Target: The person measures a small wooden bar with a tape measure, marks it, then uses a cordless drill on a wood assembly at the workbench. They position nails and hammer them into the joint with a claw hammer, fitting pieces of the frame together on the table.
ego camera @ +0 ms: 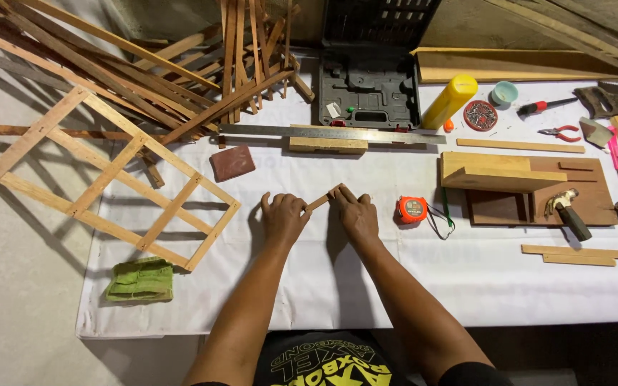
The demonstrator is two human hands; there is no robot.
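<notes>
Left hand point(282, 216) and right hand point(355, 213) each pinched one end of small wood strip point(321, 199), middle of table point(266, 300). Wood frame point(109, 175) lay built at left. Strip not yet joined to anything. Tape measure point(411, 209) just right; hammer point(566, 211) far right, untouched.

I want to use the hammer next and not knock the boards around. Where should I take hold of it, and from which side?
Probably by the dark handle of the hammer, near its free lower-right end. The tool lies flat on the brown board, its metal head pointing up-left toward the stacked pale wood block. Coming from the right or front edge keeps the right hand away from that block.
</notes>
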